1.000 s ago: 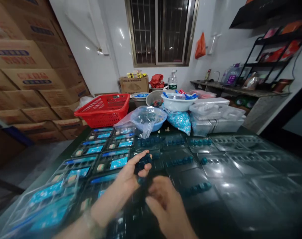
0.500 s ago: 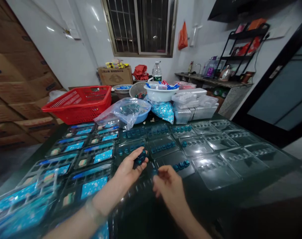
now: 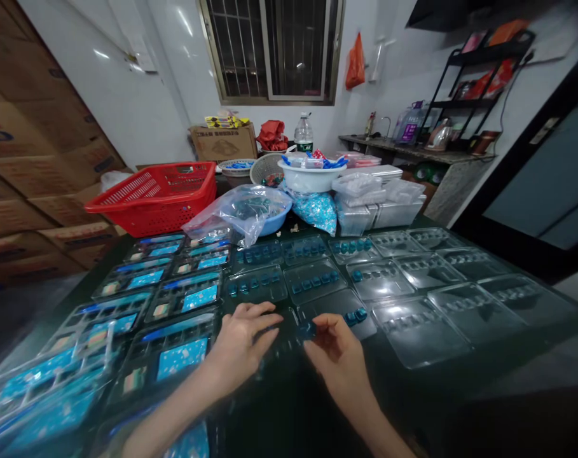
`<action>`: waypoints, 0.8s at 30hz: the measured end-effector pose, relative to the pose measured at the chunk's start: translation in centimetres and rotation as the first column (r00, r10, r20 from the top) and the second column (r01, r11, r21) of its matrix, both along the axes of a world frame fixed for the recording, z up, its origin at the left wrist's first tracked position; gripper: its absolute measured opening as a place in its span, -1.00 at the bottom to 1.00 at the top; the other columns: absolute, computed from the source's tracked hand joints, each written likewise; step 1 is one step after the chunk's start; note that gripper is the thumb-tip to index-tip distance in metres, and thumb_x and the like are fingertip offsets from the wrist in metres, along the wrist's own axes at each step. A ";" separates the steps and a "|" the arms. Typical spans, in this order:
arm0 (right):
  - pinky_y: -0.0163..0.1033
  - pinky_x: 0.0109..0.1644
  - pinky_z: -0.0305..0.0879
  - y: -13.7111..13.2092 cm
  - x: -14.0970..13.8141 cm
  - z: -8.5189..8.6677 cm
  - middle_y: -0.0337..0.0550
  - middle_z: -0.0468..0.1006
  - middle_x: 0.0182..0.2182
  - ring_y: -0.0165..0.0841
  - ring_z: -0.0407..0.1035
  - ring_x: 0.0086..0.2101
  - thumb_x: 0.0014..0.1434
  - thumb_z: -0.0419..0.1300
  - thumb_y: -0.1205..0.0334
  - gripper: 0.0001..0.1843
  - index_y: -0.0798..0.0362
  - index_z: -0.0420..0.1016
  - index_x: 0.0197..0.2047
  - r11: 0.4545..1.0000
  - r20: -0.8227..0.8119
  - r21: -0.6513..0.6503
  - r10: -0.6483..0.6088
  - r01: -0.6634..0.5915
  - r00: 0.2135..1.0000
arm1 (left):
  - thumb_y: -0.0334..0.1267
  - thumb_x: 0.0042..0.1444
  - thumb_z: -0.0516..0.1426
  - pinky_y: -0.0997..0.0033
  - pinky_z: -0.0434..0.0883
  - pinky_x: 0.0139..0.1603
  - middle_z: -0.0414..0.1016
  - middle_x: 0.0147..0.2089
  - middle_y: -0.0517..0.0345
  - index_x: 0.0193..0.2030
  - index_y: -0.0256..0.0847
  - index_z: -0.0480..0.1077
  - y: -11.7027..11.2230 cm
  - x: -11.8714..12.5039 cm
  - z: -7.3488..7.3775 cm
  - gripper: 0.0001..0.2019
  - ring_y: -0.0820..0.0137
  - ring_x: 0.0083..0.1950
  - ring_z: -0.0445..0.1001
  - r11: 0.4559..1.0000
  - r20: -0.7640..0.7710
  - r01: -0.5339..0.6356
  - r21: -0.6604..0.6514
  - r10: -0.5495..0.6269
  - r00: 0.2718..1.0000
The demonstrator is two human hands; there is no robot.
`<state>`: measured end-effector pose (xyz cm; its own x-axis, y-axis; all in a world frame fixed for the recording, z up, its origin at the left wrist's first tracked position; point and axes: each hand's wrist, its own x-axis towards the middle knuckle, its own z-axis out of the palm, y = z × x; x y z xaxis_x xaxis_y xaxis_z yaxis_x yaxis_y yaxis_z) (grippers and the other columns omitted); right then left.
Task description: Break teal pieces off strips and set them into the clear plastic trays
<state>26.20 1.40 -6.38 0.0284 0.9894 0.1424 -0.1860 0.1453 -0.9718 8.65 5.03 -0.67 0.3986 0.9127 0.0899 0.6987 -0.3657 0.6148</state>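
Note:
My left hand [image 3: 245, 337] is palm down at the middle of the table, its fingers stretched to the right and the thumb apart. Nothing shows between those fingers; the palm's underside is hidden. Facing it, my right hand [image 3: 339, 353] has its thumb and fingers curved around a small translucent dark teal piece [image 3: 306, 329]. That piece is low over the near edge of a clear plastic tray [image 3: 324, 305], where a few similar teal pieces [image 3: 355, 316] sit in a row. Behind it, another clear tray [image 3: 301, 271] has a row of several teal pieces.
Clear trays [image 3: 419, 331] cover the right side. On the left are packed trays [image 3: 184, 337] with blue pens and blue patterned items. Along the back stand a red basket [image 3: 158, 197], a bagged blue basin [image 3: 274, 219], a white basin [image 3: 312, 181] and stacked clear packaging [image 3: 379, 213].
My left hand has turned palm down, and the teal pieces seen in it before no longer show. My right hand has shifted slightly right, with a teal piece at its fingertips. The view has tilted a little.

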 end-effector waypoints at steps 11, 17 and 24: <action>-0.42 -0.55 0.24 0.1 -0.5 1.0 -0.27 0.40 -0.47 -0.49 0.31 -0.53 0.04 0.17 0.26 -0.81 0.04 0.34 -0.22 0.992 0.012 -0.027 0.125 -0.125 0.992 | -0.24 -0.05 0.16 0.54 0.30 -0.46 0.46 -0.47 0.17 -0.33 -0.25 0.46 -0.9 2.2 0.9 -0.84 0.50 -0.50 0.36 0.875 0.543 0.064 -0.480 0.239 0.805; -0.44 -0.64 0.17 1.0 -0.4 0.7 -0.27 0.39 -0.53 -0.50 0.27 -0.57 0.04 0.18 0.22 -0.85 0.09 0.32 -0.32 0.955 -0.178 -0.126 0.245 -0.269 0.953 | -0.20 0.09 0.01 0.51 0.30 -0.57 0.36 -0.31 0.08 -0.24 -0.27 0.47 -1.3 2.1 1.2 -0.73 0.52 -0.55 0.32 0.936 0.412 0.037 -0.350 0.119 0.903; -0.47 -0.67 0.13 0.9 -1.1 0.1 -0.25 0.39 -0.49 -0.54 0.24 -0.60 0.06 0.14 0.28 -0.85 0.08 0.31 -0.25 0.944 -0.343 -0.113 0.256 -0.310 0.904 | -0.28 0.14 -0.06 0.43 0.36 -0.43 0.31 -0.21 0.05 -0.17 -0.27 0.43 -2.0 1.8 1.6 -0.72 0.49 -0.49 0.38 0.923 0.438 0.126 -0.363 0.050 0.898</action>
<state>25.14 2.32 -6.24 -0.2390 0.9710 0.0112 -0.4994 -0.1130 -0.8590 10.41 3.03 0.89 0.4347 0.8967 -0.0831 0.3217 -0.0684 0.9444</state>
